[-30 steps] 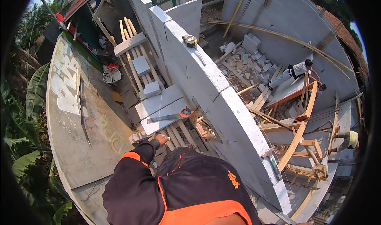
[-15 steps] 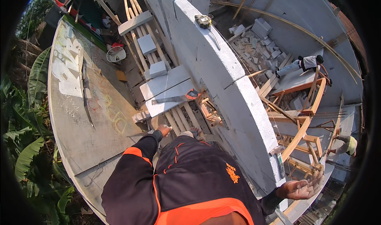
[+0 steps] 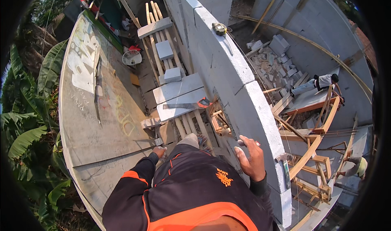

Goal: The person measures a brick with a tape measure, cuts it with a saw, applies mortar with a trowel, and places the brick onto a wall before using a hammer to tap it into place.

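Observation:
My left hand (image 3: 160, 151) is closed low beside my left leg. A small pale grey piece (image 3: 158, 141) shows at its fingertips; its kind I cannot make out. My right hand (image 3: 251, 157) is raised beside the white block wall (image 3: 238, 74), fingers spread and nothing in them. Just right of it, a hammer (image 3: 287, 174) lies on the wall's top. Farther along that top rests a tape measure (image 3: 220, 29), its blade partly out. A handsaw (image 3: 184, 106) with an orange handle lies on white lightweight blocks (image 3: 178, 87) in front of me.
Bamboo poles (image 3: 157, 51) carry the blocks. A grey panel wall (image 3: 110, 125) curves along the left, with banana leaves (image 3: 26, 143) beyond. Right of the block wall are rubble (image 3: 269, 66), timber framing (image 3: 311, 149) and two other people, one bending (image 3: 321, 82), one partly hidden (image 3: 358, 165).
My right hand has come from beyond the wall's right side to its left side. My left hand has lowered slightly toward me. The view has shifted, moving the scene rightward.

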